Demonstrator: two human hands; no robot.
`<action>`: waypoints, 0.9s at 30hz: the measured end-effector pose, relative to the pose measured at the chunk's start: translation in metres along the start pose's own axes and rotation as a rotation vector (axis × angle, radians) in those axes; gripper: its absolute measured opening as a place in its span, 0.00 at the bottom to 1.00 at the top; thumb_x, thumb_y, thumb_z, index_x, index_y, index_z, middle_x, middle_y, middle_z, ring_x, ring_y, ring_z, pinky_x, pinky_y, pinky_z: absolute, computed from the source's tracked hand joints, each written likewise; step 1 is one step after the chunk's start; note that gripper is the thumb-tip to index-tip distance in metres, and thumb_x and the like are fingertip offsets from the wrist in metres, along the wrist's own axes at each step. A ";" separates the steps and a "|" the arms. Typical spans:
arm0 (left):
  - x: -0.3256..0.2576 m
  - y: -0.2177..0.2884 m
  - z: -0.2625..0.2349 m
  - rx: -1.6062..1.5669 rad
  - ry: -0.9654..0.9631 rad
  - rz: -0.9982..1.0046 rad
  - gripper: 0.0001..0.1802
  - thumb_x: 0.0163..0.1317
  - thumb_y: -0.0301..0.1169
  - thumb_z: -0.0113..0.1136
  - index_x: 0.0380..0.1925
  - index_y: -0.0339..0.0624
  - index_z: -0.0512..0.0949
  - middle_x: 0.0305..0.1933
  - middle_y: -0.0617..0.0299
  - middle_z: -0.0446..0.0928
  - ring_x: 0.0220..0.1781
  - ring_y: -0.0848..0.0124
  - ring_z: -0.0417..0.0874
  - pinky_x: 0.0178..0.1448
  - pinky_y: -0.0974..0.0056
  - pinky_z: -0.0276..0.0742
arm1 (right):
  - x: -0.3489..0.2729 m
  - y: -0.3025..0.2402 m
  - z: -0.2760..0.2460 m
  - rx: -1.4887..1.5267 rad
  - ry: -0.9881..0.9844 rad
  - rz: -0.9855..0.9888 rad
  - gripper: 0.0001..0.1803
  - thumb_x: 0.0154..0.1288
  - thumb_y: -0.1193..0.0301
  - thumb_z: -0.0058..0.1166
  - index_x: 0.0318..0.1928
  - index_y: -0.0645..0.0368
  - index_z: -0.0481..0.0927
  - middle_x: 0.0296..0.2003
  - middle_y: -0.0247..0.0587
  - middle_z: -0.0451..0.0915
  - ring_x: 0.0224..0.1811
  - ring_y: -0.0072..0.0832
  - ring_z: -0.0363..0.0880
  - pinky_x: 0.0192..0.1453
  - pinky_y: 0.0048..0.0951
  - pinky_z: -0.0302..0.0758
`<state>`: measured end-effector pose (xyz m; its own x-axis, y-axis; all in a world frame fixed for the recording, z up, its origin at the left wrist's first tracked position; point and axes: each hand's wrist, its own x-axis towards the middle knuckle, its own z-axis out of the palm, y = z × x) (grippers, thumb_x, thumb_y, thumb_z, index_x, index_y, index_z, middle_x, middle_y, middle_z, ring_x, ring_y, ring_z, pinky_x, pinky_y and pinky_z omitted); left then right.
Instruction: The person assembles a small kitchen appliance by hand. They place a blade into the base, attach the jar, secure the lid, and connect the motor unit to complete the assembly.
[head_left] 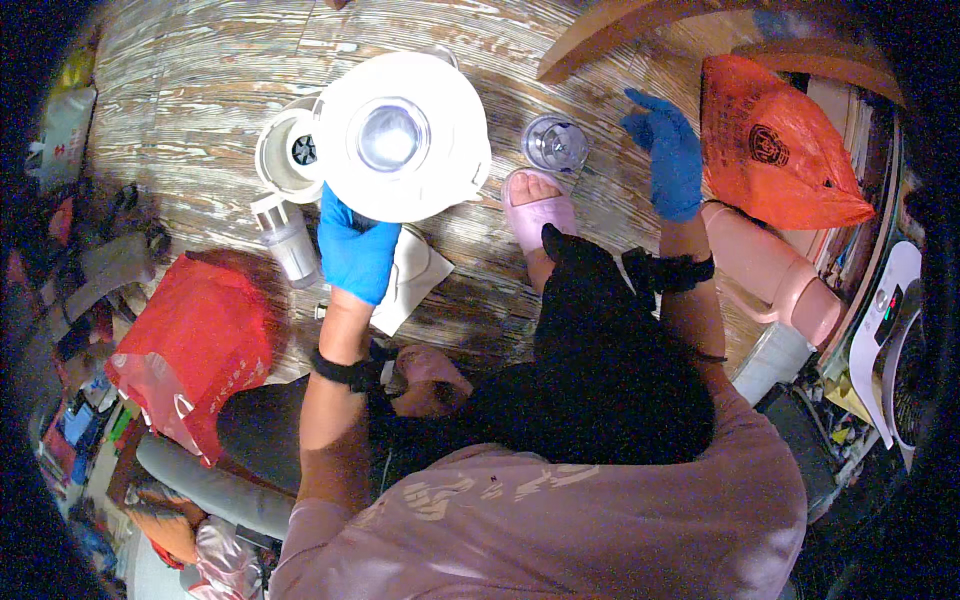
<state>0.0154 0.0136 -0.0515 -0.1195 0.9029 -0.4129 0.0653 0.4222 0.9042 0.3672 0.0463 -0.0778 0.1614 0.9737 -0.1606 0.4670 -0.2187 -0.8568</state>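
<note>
My left hand (357,250), in a blue glove, is closed on the lower edge of a large round white appliance part (455,130) with a clear round middle. Glare washes out its detail, and it hides my fingertips. Partly behind it, a cream appliance base (270,158) with a black toothed coupling stands on the floor. Beside my left wrist is a clear cylindrical cup with a white cap (288,245). My right hand (665,150), also blue-gloved, reaches out at the right with fingers apart and nothing visible in it. Left of it sits a clear round cup (555,145).
White paper (415,285) lies below the appliance part. Red bags stand at left (205,330) and right (770,150). A large pink bottle-shaped container (765,265) and a white fan (885,340) are at right. My slippered foot (540,215) is between my hands.
</note>
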 end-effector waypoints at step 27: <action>-0.001 -0.030 0.022 0.404 0.095 0.320 0.51 0.51 0.36 0.73 0.70 0.38 0.54 0.64 0.46 0.67 0.63 0.59 0.72 0.66 0.57 0.68 | 0.006 -0.002 0.098 -0.278 -0.361 -0.267 0.19 0.55 0.74 0.62 0.48 0.63 0.77 0.37 0.42 0.83 0.37 0.33 0.83 0.43 0.37 0.78</action>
<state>0.0357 0.0023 -0.0807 -0.1196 0.9883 -0.0944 0.4876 0.1413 0.8616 0.2819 0.0588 -0.1246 -0.2818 0.9468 -0.1553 0.6720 0.0792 -0.7363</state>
